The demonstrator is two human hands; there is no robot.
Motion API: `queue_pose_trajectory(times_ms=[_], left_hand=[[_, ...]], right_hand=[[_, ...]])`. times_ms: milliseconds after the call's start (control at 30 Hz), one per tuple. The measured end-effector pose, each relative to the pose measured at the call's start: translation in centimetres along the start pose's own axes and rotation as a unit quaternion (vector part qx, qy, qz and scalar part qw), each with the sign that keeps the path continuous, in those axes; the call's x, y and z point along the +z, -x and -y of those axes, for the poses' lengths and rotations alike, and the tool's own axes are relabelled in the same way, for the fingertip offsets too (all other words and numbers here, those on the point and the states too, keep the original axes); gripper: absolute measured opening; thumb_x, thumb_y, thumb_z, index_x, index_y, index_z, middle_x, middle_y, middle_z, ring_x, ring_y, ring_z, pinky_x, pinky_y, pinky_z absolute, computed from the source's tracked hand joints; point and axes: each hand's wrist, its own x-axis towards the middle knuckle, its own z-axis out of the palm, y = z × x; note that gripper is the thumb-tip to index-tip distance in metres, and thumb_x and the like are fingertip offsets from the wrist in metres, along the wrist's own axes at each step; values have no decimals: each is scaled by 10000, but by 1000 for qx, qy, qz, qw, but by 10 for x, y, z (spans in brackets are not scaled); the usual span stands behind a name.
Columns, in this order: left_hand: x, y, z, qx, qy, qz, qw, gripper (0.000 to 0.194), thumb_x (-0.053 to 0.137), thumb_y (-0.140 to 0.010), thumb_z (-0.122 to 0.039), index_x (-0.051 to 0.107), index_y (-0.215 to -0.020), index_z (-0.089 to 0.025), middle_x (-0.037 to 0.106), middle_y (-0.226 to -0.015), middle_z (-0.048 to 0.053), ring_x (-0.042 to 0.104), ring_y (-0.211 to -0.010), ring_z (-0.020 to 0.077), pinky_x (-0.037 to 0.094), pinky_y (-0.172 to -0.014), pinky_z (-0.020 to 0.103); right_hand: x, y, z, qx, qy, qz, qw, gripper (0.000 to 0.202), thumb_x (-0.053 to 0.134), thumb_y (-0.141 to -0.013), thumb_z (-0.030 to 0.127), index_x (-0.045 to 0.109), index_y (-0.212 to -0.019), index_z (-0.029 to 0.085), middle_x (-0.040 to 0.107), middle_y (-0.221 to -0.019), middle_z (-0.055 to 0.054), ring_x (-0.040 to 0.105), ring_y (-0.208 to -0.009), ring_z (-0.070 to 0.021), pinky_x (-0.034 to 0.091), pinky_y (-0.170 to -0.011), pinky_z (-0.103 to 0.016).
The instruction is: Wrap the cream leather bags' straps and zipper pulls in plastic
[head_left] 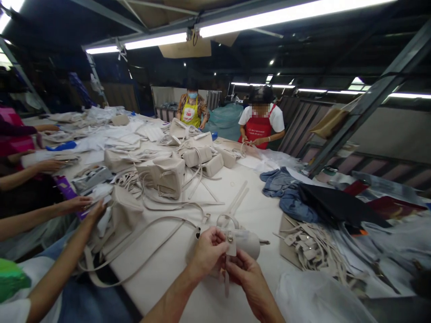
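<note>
A light beige handbag (251,244) lies on the pale table in front of me, its long strap looping away to the left. My left hand (210,249) pinches the bag's buckle tab (230,242), which carries a small metal buckle. Just below and to the right, my right hand (245,271) has its fingers closed on a narrow beige strap (226,282) that hangs down under the tab. The fingers of both hands nearly meet there. Part of the bag's body is hidden behind my hands.
Beige bags (164,175) are heaped mid-table. On the right are a pile of beige straps (308,244), blue denim cloth (286,193) and clear plastic (316,296). Co-workers' arms (67,251) reach in from the left; a person in a red apron (258,125) stands across the table.
</note>
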Motion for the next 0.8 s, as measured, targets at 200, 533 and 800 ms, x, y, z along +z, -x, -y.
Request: queue_pose_trajectory(times_ms=[200,533,800], left_hand=[[-6,2,4,-35,-70,9,997,256,586,-574,-167,580,-827,-132,554,-591,-36,504,-527,92,399,-497,191],[4,5,-8,-115,-131,73,982,118,517,-567,-174,617,-612,-130,503,-491,-40,459,-465,90,438,-510,225],[6,0,-8,-149,-144,79,975,63,526,-532,-131,557,-585,-142,507,-439,-45,477,-412,89,415,-431,199]], right_hand=[[-4,-4,12,-42,2,-62,997,523,807,-589,424,671,-1024,166,737,-917,-78,680,-798,-226,530,-663,-294],[-5,-8,11,-115,-43,-98,988,536,842,-520,343,636,-981,162,726,-865,-75,669,-813,-224,536,-728,-341],[-9,-3,14,-102,-36,-95,990,562,835,-550,375,595,-1012,164,722,-860,-57,654,-779,-192,489,-686,-288]])
